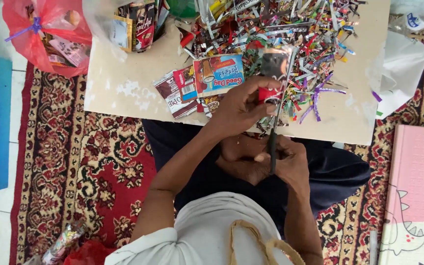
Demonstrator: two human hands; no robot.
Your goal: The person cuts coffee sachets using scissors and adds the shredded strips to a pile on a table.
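My left hand (244, 105) holds a shiny foil wrapper (273, 68) upright over the near edge of a pale board (119, 88). My right hand (285, 159) grips black scissors (274, 132) whose blades run up along the wrapper's right side. A heap of thin, many-coloured wrapper strips (290, 34) covers the board beyond the hands. Flat sachet wrappers (207, 78) lie overlapped just left of my left hand.
A red plastic bag (45, 37) with wrappers sits at the top left beside a clear bag of packets (133, 24). A patterned red carpet (89, 162) lies underneath. White plastic (401, 68) is at the right, a pink foam mat (415, 191) at the lower right.
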